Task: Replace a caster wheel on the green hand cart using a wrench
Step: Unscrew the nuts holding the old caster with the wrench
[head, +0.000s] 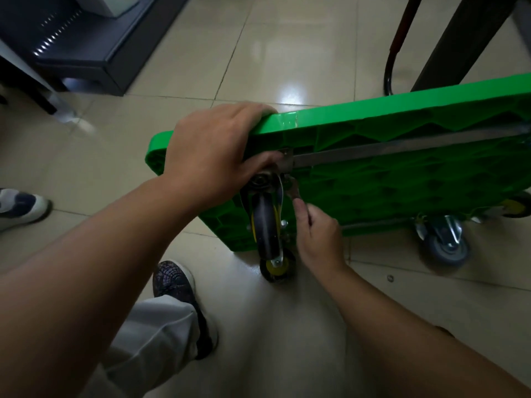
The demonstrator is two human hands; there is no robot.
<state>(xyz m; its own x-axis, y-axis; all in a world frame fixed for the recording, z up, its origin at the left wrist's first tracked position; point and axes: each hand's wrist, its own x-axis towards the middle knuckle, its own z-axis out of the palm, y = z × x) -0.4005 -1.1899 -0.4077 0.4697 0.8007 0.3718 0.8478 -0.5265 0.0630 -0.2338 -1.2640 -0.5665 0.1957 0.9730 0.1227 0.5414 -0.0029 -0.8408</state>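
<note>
- On the tiled floor point(287, 53), the green cart point(402, 185) is standing tipped up on one long edge, its ribbed underside facing the camera.
- At the cart's near upper corner, the left hand point(212, 150) is gripping the top rim. The fingers are curling over the far side, and the thumb is pressing toward the metal plate point(286, 162) of a caster mount.
- Just below that plate, the caster wheel point(265, 225), black with a yellow hub, is sticking out from the underside between the two hands.
- The right hand point(319, 237) is closing around the handle of a wrench point(296, 191), with the thumb lying along it. The tool's head is reaching up to the base of the caster mount, but it is too dark to tell whether it is sitting on a nut.
- A second yellow-hubbed wheel point(277, 267) is touching the floor at the cart's lower near corner, directly under the first.
- A grey caster point(445, 239) is sitting by the floor just beside the cart's lower edge, farther right. Whether it is attached cannot be told.
- A metal bar point(402, 147) is running across the underside from the plate toward the right.
- A dark shoe point(172, 282) below a light trouser leg point(155, 326) is standing near the cart's corner, and a white and navy shoe point(20, 208) is showing at the left edge.
- A dark cabinet point(86, 44) is standing at the upper left.
</note>
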